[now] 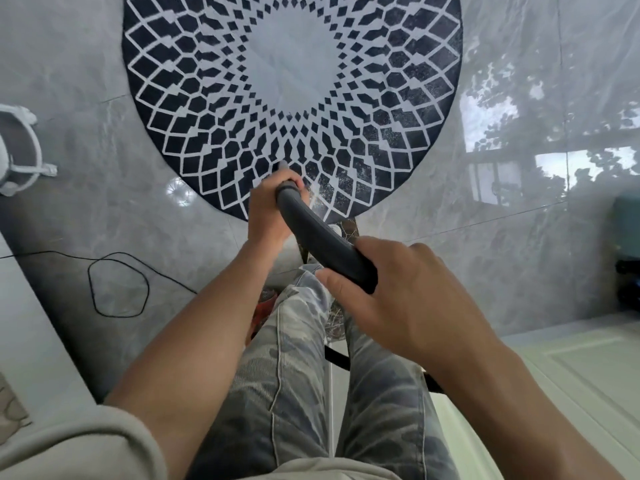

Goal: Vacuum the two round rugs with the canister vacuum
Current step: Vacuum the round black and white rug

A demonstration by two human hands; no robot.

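A round black-and-white patterned rug point(294, 74) lies on the grey tiled floor ahead of me. I hold the dark grey curved vacuum handle point(311, 223) with both hands. My left hand point(272, 209) grips its front end, low over the rug's near edge. My right hand point(401, 289) grips its rear end above my knees. The nozzle and the canister are hidden below my hands and legs. A black hose point(337, 358) shows between my legs.
A black power cord point(117, 285) loops on the floor at left. A white stand-like object point(20, 154) sits at the left edge. White panelling point(571, 358) runs at lower right, and a dark object point(627, 251) stands at the right edge.
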